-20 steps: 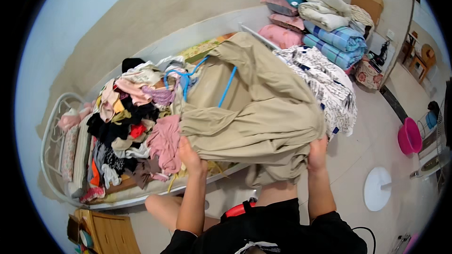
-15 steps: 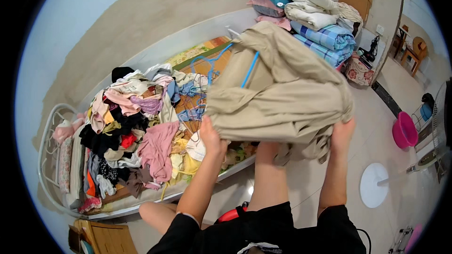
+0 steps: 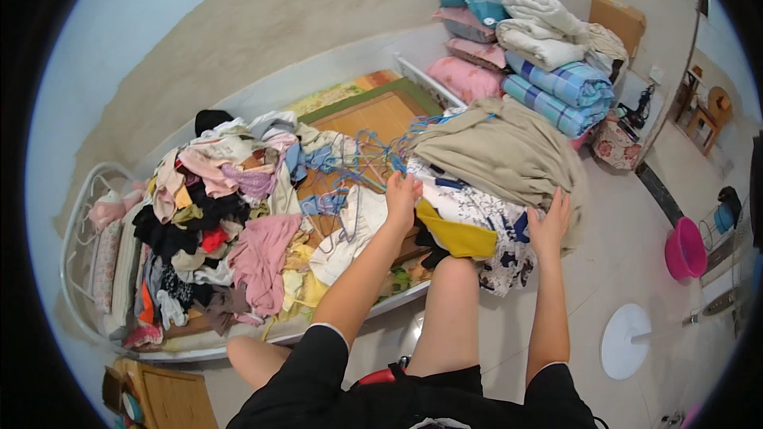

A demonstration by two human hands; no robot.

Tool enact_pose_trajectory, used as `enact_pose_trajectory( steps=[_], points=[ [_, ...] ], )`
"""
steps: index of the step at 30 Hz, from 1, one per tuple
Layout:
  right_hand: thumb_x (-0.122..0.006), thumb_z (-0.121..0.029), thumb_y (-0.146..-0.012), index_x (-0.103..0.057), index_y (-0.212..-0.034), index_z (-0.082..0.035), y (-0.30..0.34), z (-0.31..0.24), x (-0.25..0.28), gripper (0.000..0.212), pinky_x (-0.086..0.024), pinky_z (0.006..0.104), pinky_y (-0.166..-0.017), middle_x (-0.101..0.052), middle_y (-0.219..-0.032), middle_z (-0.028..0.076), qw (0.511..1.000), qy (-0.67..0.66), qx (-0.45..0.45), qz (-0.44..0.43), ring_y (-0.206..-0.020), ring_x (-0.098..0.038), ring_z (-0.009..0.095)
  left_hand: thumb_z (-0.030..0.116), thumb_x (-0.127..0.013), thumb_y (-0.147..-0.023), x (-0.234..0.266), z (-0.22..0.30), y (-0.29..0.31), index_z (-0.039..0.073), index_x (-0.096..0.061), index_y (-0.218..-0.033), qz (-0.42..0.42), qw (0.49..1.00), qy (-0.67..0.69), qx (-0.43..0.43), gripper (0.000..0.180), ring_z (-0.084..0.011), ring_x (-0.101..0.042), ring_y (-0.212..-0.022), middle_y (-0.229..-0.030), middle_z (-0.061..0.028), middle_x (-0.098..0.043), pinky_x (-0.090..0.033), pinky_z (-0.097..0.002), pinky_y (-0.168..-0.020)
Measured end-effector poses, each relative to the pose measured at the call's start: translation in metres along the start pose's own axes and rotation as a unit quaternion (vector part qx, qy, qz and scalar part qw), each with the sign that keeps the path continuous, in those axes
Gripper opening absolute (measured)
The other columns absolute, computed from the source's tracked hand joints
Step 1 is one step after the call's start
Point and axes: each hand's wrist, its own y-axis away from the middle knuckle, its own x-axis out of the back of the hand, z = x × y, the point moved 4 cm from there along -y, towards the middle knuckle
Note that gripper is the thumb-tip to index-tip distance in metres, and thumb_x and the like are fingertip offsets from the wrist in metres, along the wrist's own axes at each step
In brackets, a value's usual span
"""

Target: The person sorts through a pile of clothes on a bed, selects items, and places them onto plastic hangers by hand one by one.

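At the bed's (image 3: 199,355) right end, a khaki garment (image 3: 501,151) partly hides white patterned clothes (image 3: 469,210). The right hand (image 3: 548,225) is open at its edge; the left hand's (image 3: 402,195) fingers curl beside tangled blue hangers (image 3: 381,155), grip impossible to tell.

We see a pale-blue wall (image 3: 87,95) with a large beige patch (image 3: 238,40) behind a white metal-framed bed (image 3: 191,356), glossy cream floor tiles (image 3: 584,302), a yellowish wooden cabinet (image 3: 175,391) and a brown wooden chair (image 3: 719,102).

Patterned garment (image 3: 513,266) part-buried under beige garment (image 3: 501,151). Blue hangers (image 3: 391,157) (I think) too tangled to count. Wooden cabinet (image 3: 175,397) chopped at bottom.
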Motion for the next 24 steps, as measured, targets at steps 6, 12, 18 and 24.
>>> enact_pose_trajectory(
  steps=[6, 12, 18, 24],
  points=[
    [-0.059, -0.013, -0.076, -0.039, -0.127, -0.004, 0.065, -0.044, -0.027, 0.056, -0.016, 0.0478, -0.103, -0.027, -0.137, 0.022, 0.994, -0.060, 0.089, 0.033, -0.128, -0.022, 0.037, 0.008, -0.053, -0.084, 0.119, 0.007, 0.059, 0.000, -0.048, -0.113, -0.057, 0.938, -0.306, -0.151, 0.030, -0.0165, -0.059, -0.080, -0.091, -0.0087, -0.056, -0.047, -0.0269, -0.070],
    [-0.057, -0.009, -0.075, -0.051, -0.114, -0.006, 0.117, -0.127, -0.045, 0.040, -0.011, 0.0549, -0.103, -0.034, -0.134, 0.016, 0.981, -0.082, 0.170, -0.039, -0.129, -0.024, 0.034, 0.007, -0.060, -0.073, 0.197, 0.074, 0.126, 0.002, -0.055, -0.102, -0.020, 0.752, -0.580, -0.313, 0.030, -0.0295, -0.051, -0.091, -0.093, -0.0136, -0.054, -0.041, -0.0371, -0.079],
    [-0.057, -0.007, -0.075, -0.055, -0.103, -0.008, 0.171, -0.180, -0.087, 0.028, -0.014, 0.0546, -0.103, -0.040, -0.129, 0.014, 0.947, -0.134, 0.242, -0.161, -0.127, -0.029, 0.033, 0.008, -0.063, -0.068, 0.277, 0.114, 0.139, 0.006, -0.055, -0.103, 0.056, 0.677, -0.666, -0.308, 0.035, -0.0318, -0.045, -0.100, -0.102, -0.0128, -0.050, -0.035, -0.0435, -0.085],
    [-0.058, -0.006, -0.073, -0.059, -0.092, -0.007, 0.237, -0.220, -0.146, 0.020, -0.023, 0.0495, -0.100, -0.051, -0.116, 0.015, 0.889, -0.210, 0.290, -0.285, -0.118, -0.041, 0.033, 0.021, -0.067, -0.068, 0.356, 0.143, 0.138, 0.009, -0.045, -0.121, 0.235, 0.596, -0.754, -0.148, 0.058, -0.0407, -0.024, -0.125, -0.131, -0.0203, -0.031, -0.019, -0.0625, -0.096]
  ],
)
